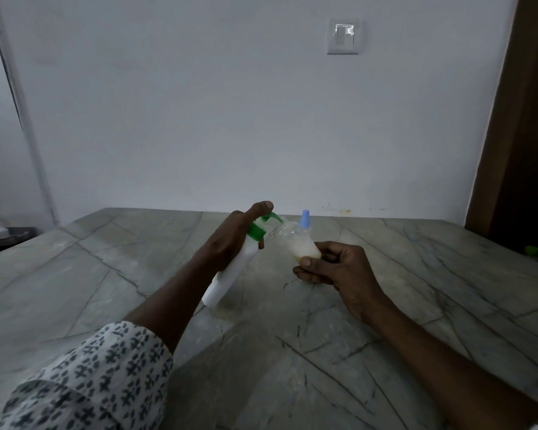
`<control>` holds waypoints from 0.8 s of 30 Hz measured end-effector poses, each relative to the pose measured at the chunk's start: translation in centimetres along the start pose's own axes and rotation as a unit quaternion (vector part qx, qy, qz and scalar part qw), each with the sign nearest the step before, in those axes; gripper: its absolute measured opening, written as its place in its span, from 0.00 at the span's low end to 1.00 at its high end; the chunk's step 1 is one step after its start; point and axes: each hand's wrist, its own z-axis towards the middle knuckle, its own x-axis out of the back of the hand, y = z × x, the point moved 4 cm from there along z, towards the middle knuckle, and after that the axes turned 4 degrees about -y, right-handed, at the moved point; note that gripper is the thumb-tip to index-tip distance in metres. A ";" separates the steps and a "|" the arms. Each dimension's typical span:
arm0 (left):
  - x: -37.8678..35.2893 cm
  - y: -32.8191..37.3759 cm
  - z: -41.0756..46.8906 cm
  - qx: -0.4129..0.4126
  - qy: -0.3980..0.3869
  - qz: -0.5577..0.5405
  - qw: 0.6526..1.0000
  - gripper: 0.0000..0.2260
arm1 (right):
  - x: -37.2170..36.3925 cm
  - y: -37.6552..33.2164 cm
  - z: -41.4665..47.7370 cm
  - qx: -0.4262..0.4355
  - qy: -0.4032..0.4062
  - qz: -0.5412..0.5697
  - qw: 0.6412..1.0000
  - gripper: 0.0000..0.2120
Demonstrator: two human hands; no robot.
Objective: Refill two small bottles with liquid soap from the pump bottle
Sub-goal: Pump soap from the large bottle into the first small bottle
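Observation:
My left hand (pixel 233 235) grips a white pump bottle (pixel 230 276) with a green pump head, tilted above the marble table, with a finger on top of the pump. Its green spout meets the mouth of a small clear bottle (pixel 298 243) that lies tilted and holds pale soap at its bottom. My right hand (pixel 339 268) holds that small bottle by its lower end. Behind them a second small bottle with a blue spray cap (pixel 305 219) stands upright on the table.
The grey veined marble table (pixel 385 321) reaches to a white wall. A dark wooden door frame (pixel 522 150) rises at the right, with a small green object (pixel 531 251) by the table's right edge. A dark tray with a white item (pixel 0 232) sits far left.

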 end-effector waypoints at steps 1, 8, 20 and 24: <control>0.0 0.1 0.0 0.000 0.000 -0.002 1.000 0.23 | 0.0 0.0 0.0 -0.003 -0.001 0.001 1.000 0.20; 0.0 -0.1 0.0 -0.010 -0.005 0.004 1.000 0.25 | -0.1 0.1 0.0 -0.009 -0.004 0.001 1.000 0.21; 0.0 -0.2 0.2 -0.009 0.004 -0.009 1.000 0.25 | -0.1 -0.2 -0.1 -0.002 -0.007 0.008 1.000 0.21; -0.1 0.0 0.1 -0.014 0.012 -0.008 1.000 0.22 | -0.1 0.0 -0.1 -0.011 -0.013 -0.002 1.000 0.21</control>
